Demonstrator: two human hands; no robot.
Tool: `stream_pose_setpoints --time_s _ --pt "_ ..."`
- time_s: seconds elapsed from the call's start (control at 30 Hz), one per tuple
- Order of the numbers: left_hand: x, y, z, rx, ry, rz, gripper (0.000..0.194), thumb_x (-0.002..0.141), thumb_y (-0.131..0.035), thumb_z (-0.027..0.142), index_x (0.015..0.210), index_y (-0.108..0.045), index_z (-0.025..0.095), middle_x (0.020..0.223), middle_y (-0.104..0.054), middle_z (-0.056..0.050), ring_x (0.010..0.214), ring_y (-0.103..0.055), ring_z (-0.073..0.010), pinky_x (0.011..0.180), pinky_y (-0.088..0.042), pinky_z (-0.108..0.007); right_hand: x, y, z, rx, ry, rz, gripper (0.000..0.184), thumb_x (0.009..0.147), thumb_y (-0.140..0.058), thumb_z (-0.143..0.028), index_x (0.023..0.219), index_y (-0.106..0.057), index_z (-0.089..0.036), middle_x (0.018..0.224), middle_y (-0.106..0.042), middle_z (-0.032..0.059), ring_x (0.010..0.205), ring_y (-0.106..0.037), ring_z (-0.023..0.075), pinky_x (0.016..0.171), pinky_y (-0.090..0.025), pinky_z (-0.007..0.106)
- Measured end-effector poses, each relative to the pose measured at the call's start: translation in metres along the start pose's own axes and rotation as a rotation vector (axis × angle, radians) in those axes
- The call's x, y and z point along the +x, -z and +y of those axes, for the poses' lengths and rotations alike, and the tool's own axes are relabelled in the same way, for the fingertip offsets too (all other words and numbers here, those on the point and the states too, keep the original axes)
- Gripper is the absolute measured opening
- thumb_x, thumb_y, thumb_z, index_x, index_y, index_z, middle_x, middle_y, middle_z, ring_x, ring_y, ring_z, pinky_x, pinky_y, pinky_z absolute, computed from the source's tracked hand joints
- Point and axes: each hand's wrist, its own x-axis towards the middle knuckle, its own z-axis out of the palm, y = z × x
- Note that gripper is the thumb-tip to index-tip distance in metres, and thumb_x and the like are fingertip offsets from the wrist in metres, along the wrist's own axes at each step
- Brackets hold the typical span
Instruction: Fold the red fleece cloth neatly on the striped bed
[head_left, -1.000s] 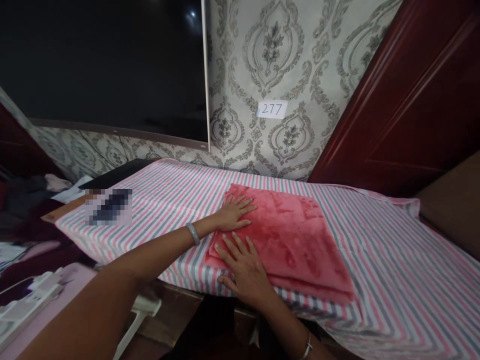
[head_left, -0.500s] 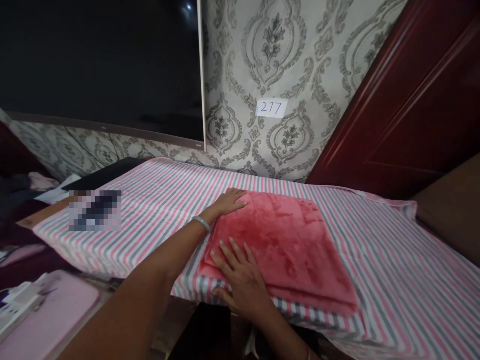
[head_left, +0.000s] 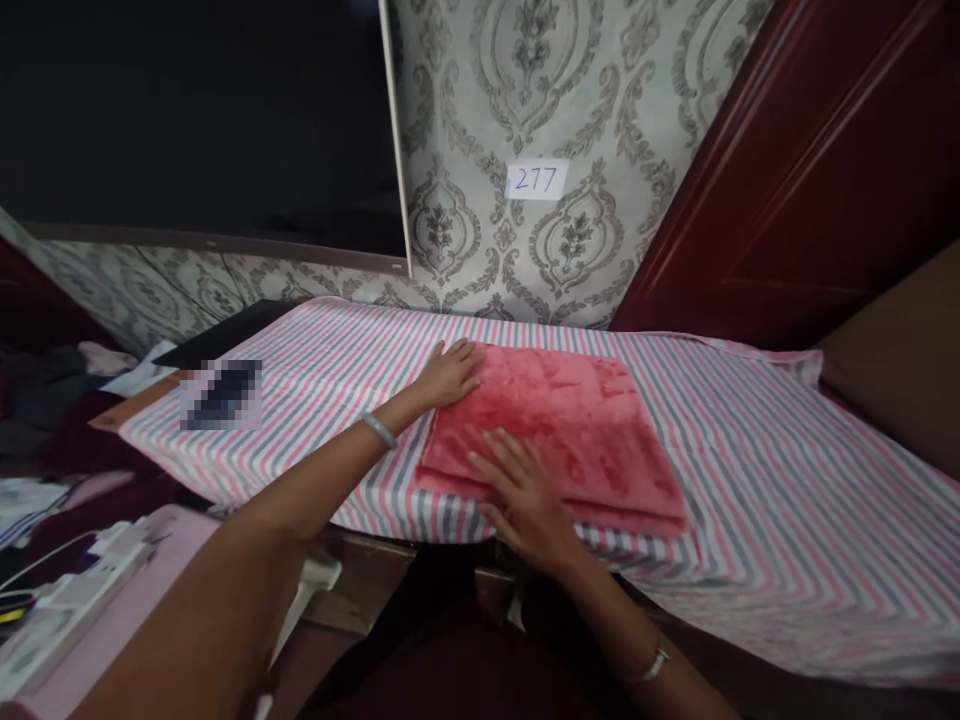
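Pink folded cloth (head_left: 570, 420) is laid on the striped sheet (head_left: 787, 480). Its far left corner is touched by the opened left hand (head_left: 448, 376); near its front edge the right hand (head_left: 531, 505) is placed, also opened.

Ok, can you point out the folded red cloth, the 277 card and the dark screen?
Folded red cloth (head_left: 574, 415): head view, on its upper face.
277 card (head_left: 537, 179): head view, middle of its written side.
Dark screen (head_left: 206, 120): head view, middle of its visible panel.

Blanket (head_left: 581, 420) on tablecloth (head_left: 765, 480), near centre; screen (head_left: 202, 120) upper left; panel (head_left: 810, 170) upper right; power strip (head_left: 75, 610) lower left.
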Motion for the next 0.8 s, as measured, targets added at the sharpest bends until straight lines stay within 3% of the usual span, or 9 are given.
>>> stream_pose_setpoints --time_s 0.1,0.2,0.27,0.37,0.5,0.57,0.73,0.8 --pt "-0.03 0.005 0.017 -0.007 -0.143 0.015 0.057 0.1 -0.046 0.038 0.153 -0.044 0.016 0.163 -0.038 -0.018 0.153 -0.029 -0.0333 0.124 -0.023 -0.054 -0.035 0.031 0.034 -0.05 -0.176 0.268 0.054 0.102 -0.045 -0.027 0.156 -0.043 -0.027 0.153 -0.05 0.0094 0.146 -0.038 0.0272 0.119 -0.033 0.053" --pt "-0.052 -0.003 0.043 -0.066 -0.331 0.078 0.057 0.102 -0.045 0.039 0.155 -0.041 0.02 0.164 -0.035 -0.016 0.154 -0.029 -0.0329 0.124 -0.024 -0.056 -0.077 0.057 0.075 -0.084 -0.516 0.465 0.05 0.102 -0.044 -0.043 0.147 -0.054 -0.023 0.137 -0.063 0.0139 0.128 -0.056 0.0319 0.108 -0.044 0.055" --pt "-0.061 -0.012 0.063 -0.096 -0.449 0.064 0.058 0.102 -0.046 0.042 0.157 -0.039 0.024 0.166 -0.033 -0.014 0.154 -0.027 -0.0328 0.124 -0.022 -0.056 -0.102 0.068 0.097 -0.042 -0.749 0.502 0.058 0.1 -0.04 -0.056 0.139 -0.06 -0.018 0.126 -0.068 0.0165 0.112 -0.064 0.0326 0.097 -0.051 0.052" --pt "-0.068 -0.027 0.091 -0.101 -0.53 -0.025 0.059 0.102 -0.047 0.045 0.157 -0.038 0.026 0.166 -0.033 -0.013 0.154 -0.027 -0.0335 0.124 -0.022 -0.057 -0.123 0.073 0.116 0.082 -0.962 0.414 0.067 0.095 -0.036 -0.068 0.128 -0.067 -0.019 0.119 -0.071 0.016 0.108 -0.067 0.0331 0.092 -0.054 0.048" --pt "-0.062 -0.035 0.126 -0.099 -0.497 -0.017 0.063 0.099 -0.051 0.042 0.157 -0.038 0.02 0.164 -0.035 -0.017 0.153 -0.028 -0.0358 0.123 -0.024 -0.057 -0.123 0.073 0.121 0.217 -1.091 0.269 0.066 0.084 -0.049 -0.071 0.125 -0.069 -0.023 0.094 -0.074 0.0107 0.094 -0.069 0.0324 0.083 -0.053 0.043" --pt "-0.055 -0.035 0.148 -0.112 -0.501 0.011 0.068 0.097 -0.056 0.041 0.157 -0.036 0.018 0.164 -0.036 -0.018 0.152 -0.031 -0.0361 0.121 -0.026 -0.056 -0.117 0.073 0.121 0.315 -1.136 0.269 0.069 0.077 -0.057 -0.071 0.123 -0.069 -0.02 0.08 -0.071 0.0074 0.081 -0.067 0.0304 0.075 -0.052 0.041" --pt "-0.035 -0.043 0.21 -0.095 -0.475 0.06 0.089 0.085 -0.07 0.045 0.158 -0.029 0.012 0.159 -0.04 -0.023 0.143 -0.041 -0.0393 0.113 -0.035 -0.055 -0.098 0.076 0.111 0.715 -1.146 0.559 0.069 0.067 -0.072 -0.068 0.116 -0.068 -0.019 0.074 -0.064 0.0003 0.067 -0.059 0.0198 0.059 -0.046 0.03" --pt "-0.028 -0.047 0.231 -0.066 -0.396 0.095 0.081 0.086 -0.068 0.04 0.153 -0.034 0.009 0.151 -0.048 -0.023 0.133 -0.049 -0.0383 0.107 -0.04 -0.053 -0.091 0.079 0.103 0.816 -1.143 0.656 0.067 0.066 -0.077 -0.065 0.114 -0.068 -0.02 0.073 -0.061 -0.0026 0.06 -0.053 0.0151 0.052 -0.041 0.025"
